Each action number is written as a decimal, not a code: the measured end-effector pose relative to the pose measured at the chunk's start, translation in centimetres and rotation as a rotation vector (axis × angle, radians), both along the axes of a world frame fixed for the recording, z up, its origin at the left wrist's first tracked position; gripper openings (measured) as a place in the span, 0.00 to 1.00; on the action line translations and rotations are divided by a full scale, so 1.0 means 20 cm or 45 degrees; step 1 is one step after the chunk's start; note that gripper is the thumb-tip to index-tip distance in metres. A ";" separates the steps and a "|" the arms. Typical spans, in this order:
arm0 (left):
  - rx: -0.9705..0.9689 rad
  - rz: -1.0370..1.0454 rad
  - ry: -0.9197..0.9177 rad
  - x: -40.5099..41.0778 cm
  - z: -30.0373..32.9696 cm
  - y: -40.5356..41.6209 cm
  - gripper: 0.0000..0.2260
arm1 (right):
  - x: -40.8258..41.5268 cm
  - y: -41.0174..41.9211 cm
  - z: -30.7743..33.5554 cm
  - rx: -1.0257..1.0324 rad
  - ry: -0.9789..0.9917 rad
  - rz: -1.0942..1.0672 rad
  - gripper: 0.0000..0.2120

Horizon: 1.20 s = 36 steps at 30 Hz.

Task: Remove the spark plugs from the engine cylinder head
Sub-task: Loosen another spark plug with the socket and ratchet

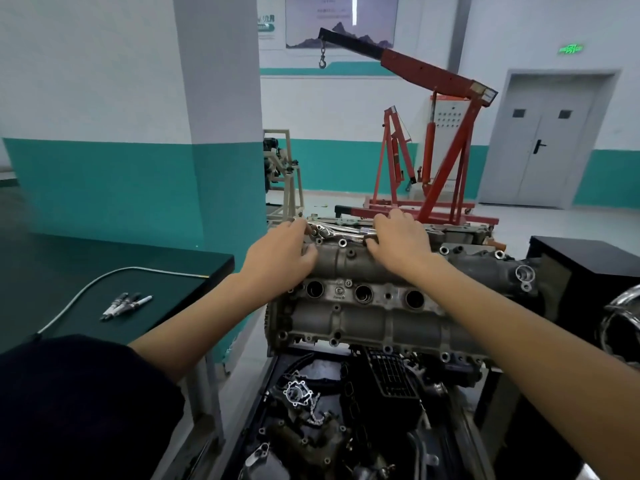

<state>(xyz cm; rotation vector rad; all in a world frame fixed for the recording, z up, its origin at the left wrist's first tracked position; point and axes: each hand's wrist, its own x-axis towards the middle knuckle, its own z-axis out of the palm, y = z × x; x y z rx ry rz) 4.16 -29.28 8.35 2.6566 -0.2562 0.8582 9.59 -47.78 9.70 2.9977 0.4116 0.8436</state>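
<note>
At frame centre sits the grey cast-metal engine cylinder head (374,306), three round plug wells open. Both hands reach its far edge – the left hand (284,258) and right hand (398,244) each curl fingers round an end of a chrome ratchet wrench (341,229). Three white-tipped spark plugs (126,304) lie on the dark green table (104,265) at left.

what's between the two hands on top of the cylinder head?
Head view: a chrome ratchet wrench lies along the far edge of the cylinder head, spanning from the left hand to the right hand.

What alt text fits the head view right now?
Both hands, left hand and right hand, reach onto a ratchet wrench lying atop the cylinder head. Removed spark plugs lie on the green table at left.
</note>
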 end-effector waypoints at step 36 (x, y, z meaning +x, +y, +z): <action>-0.993 -0.400 0.364 -0.30 -0.38 -0.27 0.09 | -0.42 -0.29 -0.38 0.806 0.011 0.188 0.08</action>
